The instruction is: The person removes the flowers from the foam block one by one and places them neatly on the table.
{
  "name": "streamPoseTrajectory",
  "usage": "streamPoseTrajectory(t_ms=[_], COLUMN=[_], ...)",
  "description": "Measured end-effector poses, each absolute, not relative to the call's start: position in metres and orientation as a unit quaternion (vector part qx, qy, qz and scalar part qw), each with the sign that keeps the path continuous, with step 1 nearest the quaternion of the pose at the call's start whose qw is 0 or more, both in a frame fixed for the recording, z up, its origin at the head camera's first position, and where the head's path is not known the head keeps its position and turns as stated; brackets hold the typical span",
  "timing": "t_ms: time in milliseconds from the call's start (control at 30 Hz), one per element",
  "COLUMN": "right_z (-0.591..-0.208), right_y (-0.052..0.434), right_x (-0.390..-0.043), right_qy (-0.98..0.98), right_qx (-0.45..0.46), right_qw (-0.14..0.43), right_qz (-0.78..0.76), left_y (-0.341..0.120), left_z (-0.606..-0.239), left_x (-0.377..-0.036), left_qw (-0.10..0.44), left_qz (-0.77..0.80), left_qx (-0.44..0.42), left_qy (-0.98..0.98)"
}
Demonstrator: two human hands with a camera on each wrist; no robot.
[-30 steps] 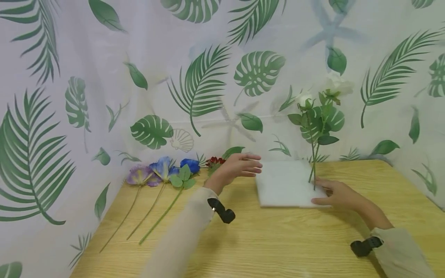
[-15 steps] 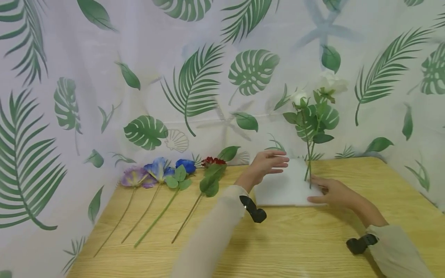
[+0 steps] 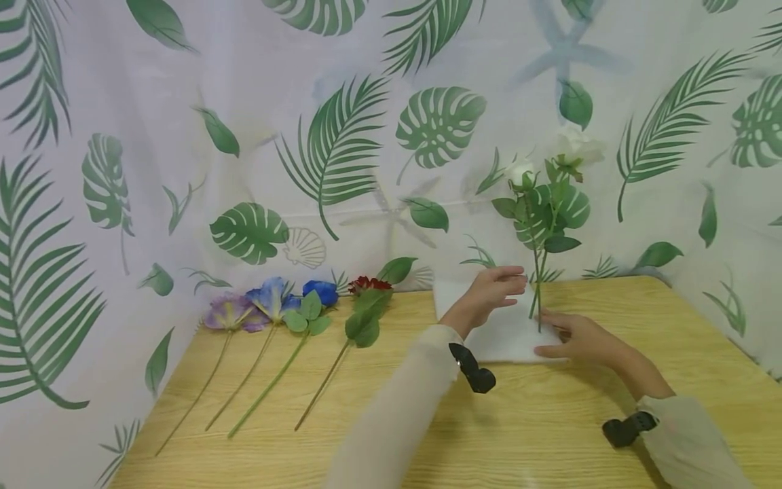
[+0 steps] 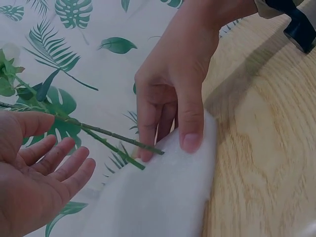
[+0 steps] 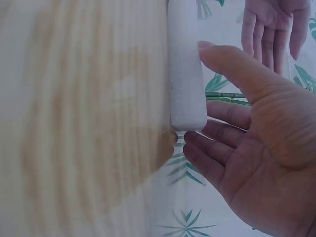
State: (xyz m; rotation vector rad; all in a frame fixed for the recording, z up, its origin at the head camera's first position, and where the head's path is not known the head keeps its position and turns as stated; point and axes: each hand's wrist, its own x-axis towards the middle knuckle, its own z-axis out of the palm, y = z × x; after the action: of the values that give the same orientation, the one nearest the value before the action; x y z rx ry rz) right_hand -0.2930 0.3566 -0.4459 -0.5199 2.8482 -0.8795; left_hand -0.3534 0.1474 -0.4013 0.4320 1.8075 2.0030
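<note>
A white foam board [image 3: 501, 343] lies flat on the table, with two white roses [image 3: 575, 146] upright near its right side. Their green stems [image 4: 108, 133] cross, and their lower ends meet the board's top in the left wrist view. My right hand [image 3: 583, 339] grips the board's right end, thumb on the near side and fingers around the far side. Just left of the stems, my left hand [image 3: 493, 293] hovers over the board, fingers extended, palm toward the roses and nothing held.
On the table's left lie a purple flower [image 3: 229, 312], a light blue flower [image 3: 273, 299], a blue rose [image 3: 320, 292] and a red flower [image 3: 369, 285], stems pointing forward. A leaf-print curtain [image 3: 342, 149] hangs right behind the wooden table [image 3: 525, 421].
My left hand has moved right, from beside the red flower to over the board near the stems, uncovering the red flower. My right hand stays at the board; the head view has shifted slightly.
</note>
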Motion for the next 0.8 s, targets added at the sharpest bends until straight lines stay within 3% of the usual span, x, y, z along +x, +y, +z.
streamPoseTrajectory(t_ms=[567, 800], right_z=[-0.443, -0.442], right_y=[0.354, 0.355], right_x=[-0.291, -0.289], right_qy=[0.942, 0.941], right_qx=[-0.172, -0.173], right_qw=[0.058, 0.064], right_qz=[-0.283, -0.285], left_y=[0.161, 0.162], left_z=[-0.413, -0.417], left_x=[-0.356, -0.354], left_qw=[0.251, 0.209], left_qz=[0.692, 0.664], left_qx=[0.183, 0.204], left_qy=[0.651, 0.688])
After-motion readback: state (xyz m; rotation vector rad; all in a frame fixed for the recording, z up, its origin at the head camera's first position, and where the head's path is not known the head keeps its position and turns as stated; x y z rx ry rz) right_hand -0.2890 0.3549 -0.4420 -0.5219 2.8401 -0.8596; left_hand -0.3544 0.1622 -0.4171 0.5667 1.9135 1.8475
